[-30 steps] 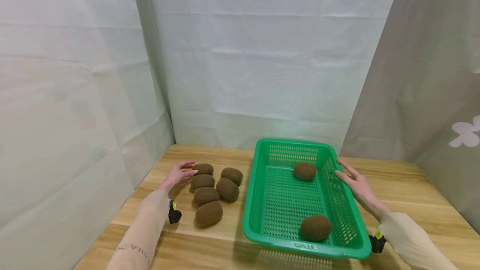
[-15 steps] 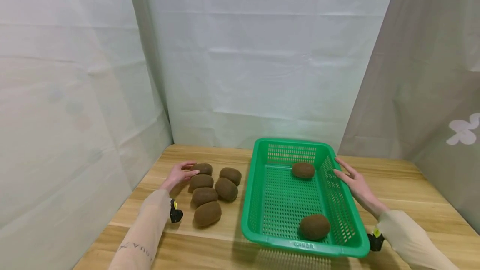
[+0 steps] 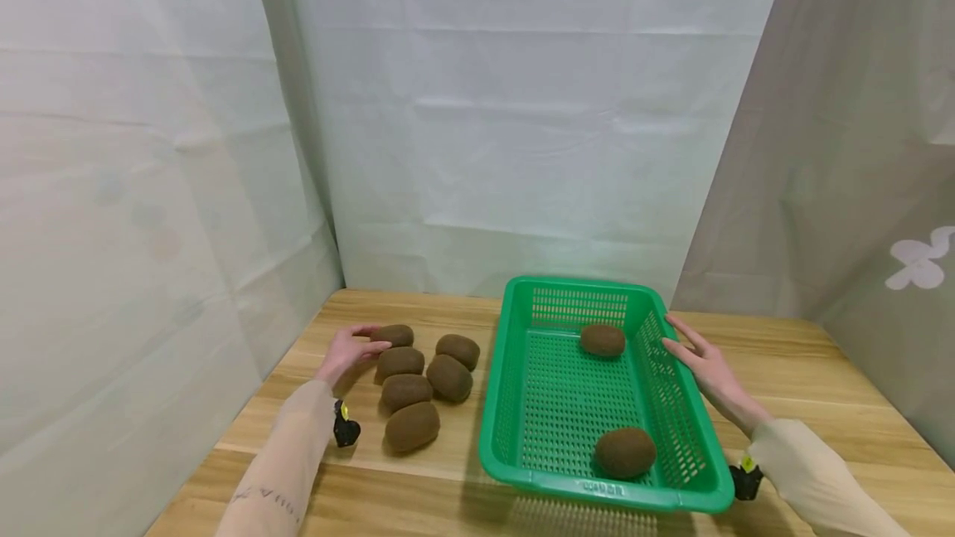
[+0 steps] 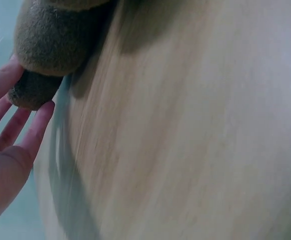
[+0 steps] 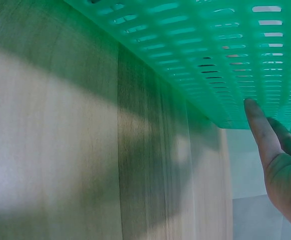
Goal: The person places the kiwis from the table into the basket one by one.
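My left hand [image 3: 352,350] pinched a fuzzy brown oval kiwi [image 3: 395,336] left of the green plastic basket [image 3: 574,404]. My straight-fingered right hand [image 3: 707,365] touched its side.

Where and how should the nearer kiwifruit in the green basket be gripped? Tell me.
Probably around its middle, coming down from above: the nearer kiwifruit is a rounded oval lying lengthwise, and the green basket has walls standing around it. Lean in from the left, where bare floor lies; the right wall is closer.
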The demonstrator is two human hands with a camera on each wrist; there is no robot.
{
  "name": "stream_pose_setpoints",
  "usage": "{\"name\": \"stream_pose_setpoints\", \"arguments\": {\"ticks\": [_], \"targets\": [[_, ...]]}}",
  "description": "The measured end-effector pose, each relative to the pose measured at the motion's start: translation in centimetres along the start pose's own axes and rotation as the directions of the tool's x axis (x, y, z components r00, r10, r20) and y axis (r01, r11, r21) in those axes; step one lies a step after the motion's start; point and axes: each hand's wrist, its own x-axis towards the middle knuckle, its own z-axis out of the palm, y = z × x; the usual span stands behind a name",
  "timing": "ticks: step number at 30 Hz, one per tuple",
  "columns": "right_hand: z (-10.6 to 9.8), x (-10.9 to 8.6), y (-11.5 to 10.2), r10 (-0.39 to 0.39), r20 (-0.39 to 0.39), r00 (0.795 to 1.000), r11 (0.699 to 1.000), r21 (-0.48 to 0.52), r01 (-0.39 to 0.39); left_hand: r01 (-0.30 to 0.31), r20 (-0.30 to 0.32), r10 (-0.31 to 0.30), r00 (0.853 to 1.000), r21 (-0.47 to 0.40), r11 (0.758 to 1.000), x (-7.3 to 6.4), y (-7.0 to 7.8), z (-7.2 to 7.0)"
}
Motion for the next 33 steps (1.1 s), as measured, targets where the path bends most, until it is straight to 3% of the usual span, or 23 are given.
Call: {"name": "stream_pose_setpoints", "arguments": {"ticks": [5,9,17,25,27,30,33], "targets": [[0.0,0.1,0.1,0.008,-0.001,1.000,1.000,-0.005,-0.008,-0.003,-0.054,0.006,0.999,0.068,0.998,-0.6,0.3,-0.8],[-0.1,0.1,0.2,0.009,0.004,1.000,1.000,0.003,-0.009,0.003,-0.080,0.002,0.997,0.072,0.997,-0.7,0.2,-1.4],[-0.4,0.1,0.0,0.010,0.005,1.000,1.000,0.014,-0.010,-0.054,-0.090,0.051,0.995,-0.027,0.998,4.0,-4.1,-1.9],[-0.2,0.0,0.1,0.005,-0.001,1.000,1.000,0.014,-0.005,-0.086,-0.078,0.080,0.994,-0.077,0.993,4.8,-4.1,-1.4],[-0.1,0.0,0.1,0.003,-0.005,1.000,1.000,0.014,-0.003,-0.095,-0.076,0.089,0.993,-0.078,0.992,4.7,-4.0,-1.1],[-0.1,0.0,0.1,0.003,-0.008,1.000,1.000,0.011,-0.002,-0.132,-0.021,0.131,0.991,-0.104,0.986,4.7,-3.6,-0.8],[0.0,0.1,0.1,0.006,-0.010,1.000,1.000,0.017,-0.006,-0.115,0.009,0.116,0.993,-0.106,0.988,2.0,0.5,0.1]]}}
